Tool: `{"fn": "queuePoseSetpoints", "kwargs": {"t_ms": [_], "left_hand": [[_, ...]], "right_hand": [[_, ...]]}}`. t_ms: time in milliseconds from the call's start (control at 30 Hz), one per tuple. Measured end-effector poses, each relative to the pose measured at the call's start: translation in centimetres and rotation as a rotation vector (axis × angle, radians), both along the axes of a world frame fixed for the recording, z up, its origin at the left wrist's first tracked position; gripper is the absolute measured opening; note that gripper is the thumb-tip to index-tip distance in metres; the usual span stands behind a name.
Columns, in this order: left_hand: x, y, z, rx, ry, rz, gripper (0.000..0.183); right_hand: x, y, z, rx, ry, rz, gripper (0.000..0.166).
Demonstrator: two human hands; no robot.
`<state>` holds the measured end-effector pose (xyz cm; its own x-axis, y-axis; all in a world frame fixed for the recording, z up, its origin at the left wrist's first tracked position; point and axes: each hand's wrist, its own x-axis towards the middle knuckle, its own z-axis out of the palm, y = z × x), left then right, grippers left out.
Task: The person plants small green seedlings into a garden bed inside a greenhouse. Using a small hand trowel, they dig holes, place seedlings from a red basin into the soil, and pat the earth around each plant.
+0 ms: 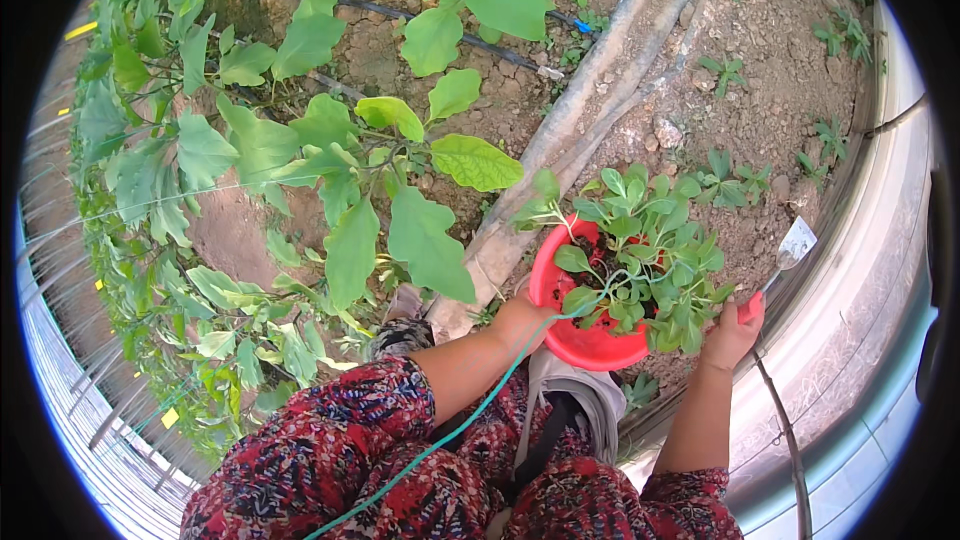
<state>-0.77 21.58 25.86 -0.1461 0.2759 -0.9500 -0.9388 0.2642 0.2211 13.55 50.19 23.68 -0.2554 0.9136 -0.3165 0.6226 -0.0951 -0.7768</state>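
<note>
My left hand (523,321) grips the near left rim of a red plastic bowl (592,349). Inside the bowl are dark soil and a bunch of leafy green seedlings (637,232), which spill over its right side. To the right of the bowl, my right hand (731,337) is closed around the red handle of a small trowel (796,244), its metal blade pointing up and away with pale dirt on it. A turquoise cord (457,431) runs from the lower edge up across the bowl and seedlings.
Large-leaved eggplant-like plants (424,240) fill the left. Black drip lines (495,49) cross the soil behind them. A pale, dirt-covered plastic sheet or pipe (585,105) runs diagonally past the bowl. Small seedlings (724,75) stand in soil at right, beside a plastic greenhouse wall (840,300).
</note>
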Motion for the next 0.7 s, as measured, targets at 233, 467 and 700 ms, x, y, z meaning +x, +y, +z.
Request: {"fn": "queuePoseSetpoints", "kwargs": {"t_ms": [233,467,700], "left_hand": [[1.7,1.1,-2.9,0.034,0.236,0.047,0.043],[-2.2,6.2,-0.2,0.022,0.197,0.034,0.038],[-4.4,11.0,-2.5,0.137,0.194,0.048,0.031]], "right_hand": [[-1.0,2.3,2.5,0.185,-0.124,0.248,0.063],[0.1,7.8,1.2,0.091,0.111,0.118,0.051],[-1.9,7.0,2.2,-0.01,0.138,0.121,0.055]]}}
